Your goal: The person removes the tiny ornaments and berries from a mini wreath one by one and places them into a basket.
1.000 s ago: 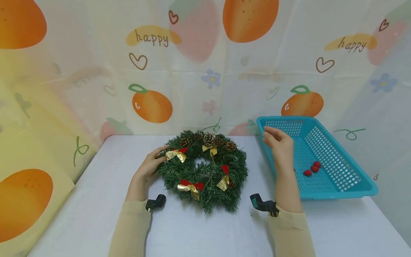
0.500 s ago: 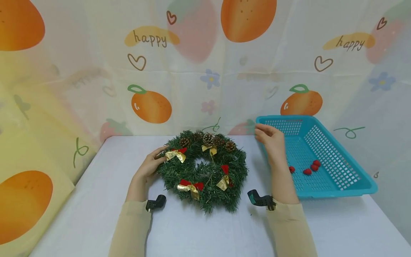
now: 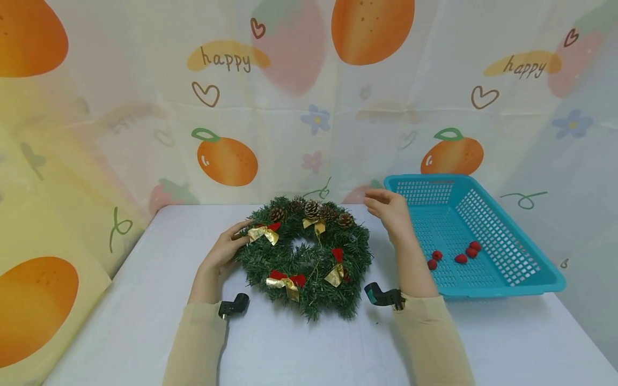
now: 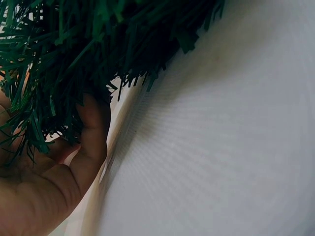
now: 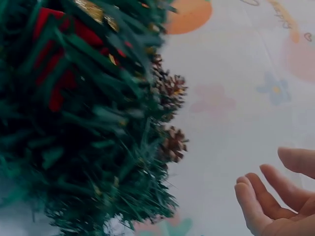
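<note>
A green Christmas wreath (image 3: 316,295) with gold-and-red bows (image 3: 263,232) and pinecones (image 3: 313,209) lies on the white table. My left hand (image 3: 224,249) grips its left edge; in the left wrist view, fingers (image 4: 92,132) curl in among the green needles. To the right of the wreath, near the pinecones, my right hand (image 3: 393,214) is raised with nothing in it. Its fingers (image 5: 275,196) are loosely bent and apart from the wreath in the right wrist view.
A blue plastic basket (image 3: 502,294) stands at the right, behind my right forearm. Inside it lie several red raspberry-like pieces (image 3: 461,259). A fabric backdrop (image 3: 285,134) printed with oranges hangs behind the table.
My right hand has moved left, from over the basket's left edge toward the wreath, uncovering more red pieces. The left hand and wreath have stayed in place.
</note>
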`<action>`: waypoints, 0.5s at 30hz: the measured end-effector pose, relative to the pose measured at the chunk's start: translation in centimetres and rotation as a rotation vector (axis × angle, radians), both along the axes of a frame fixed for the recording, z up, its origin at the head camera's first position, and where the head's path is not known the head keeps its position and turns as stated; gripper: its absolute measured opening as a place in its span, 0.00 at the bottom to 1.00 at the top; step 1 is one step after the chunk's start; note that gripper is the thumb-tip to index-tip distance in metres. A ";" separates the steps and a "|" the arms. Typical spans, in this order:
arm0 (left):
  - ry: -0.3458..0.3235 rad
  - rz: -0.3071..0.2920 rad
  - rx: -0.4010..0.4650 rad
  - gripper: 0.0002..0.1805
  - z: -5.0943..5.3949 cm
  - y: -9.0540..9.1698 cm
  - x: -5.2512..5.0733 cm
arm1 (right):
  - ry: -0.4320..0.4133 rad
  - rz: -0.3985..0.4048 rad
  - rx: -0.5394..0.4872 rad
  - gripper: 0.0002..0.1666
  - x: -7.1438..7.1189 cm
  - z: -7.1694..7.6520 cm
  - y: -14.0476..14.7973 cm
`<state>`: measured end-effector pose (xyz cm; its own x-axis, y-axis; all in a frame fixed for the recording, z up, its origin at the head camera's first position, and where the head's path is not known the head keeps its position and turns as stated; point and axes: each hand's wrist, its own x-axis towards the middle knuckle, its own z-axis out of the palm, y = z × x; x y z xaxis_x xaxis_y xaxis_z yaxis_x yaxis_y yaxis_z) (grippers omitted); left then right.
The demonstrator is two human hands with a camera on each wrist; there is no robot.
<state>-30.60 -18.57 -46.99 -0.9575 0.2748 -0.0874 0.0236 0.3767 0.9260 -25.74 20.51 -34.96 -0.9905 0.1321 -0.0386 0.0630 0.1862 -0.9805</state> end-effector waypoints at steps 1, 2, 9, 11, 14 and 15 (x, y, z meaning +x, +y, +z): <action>-0.003 0.004 0.002 0.33 0.0 0.0 0.0 | 0.000 0.010 0.002 0.26 -0.1 -0.1 -0.2; -0.005 0.008 0.005 0.33 0.0 0.0 0.0 | -0.001 0.018 0.002 0.25 -0.2 -0.3 -0.4; -0.040 0.015 0.014 0.32 -0.1 0.0 -0.3 | -0.009 0.050 0.007 0.25 -0.7 -1.8 -1.3; -0.038 0.015 0.003 0.32 -0.1 0.0 -0.3 | -0.018 0.055 0.006 0.25 -1.0 -2.3 -1.5; -0.038 0.013 -0.001 0.32 0.1 0.0 -0.2 | -0.041 0.062 0.011 0.25 -1.3 -2.9 -1.6; -0.036 0.011 -0.002 0.32 0.1 0.0 -0.2 | -0.049 0.063 0.015 0.25 -1.4 -3.1 -1.7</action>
<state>-30.80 -18.58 -46.87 -0.9567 0.2640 -0.1229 -0.0143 0.3790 0.9253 -27.14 18.81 -38.03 -0.9938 0.0708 -0.0857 0.0987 0.2064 -0.9735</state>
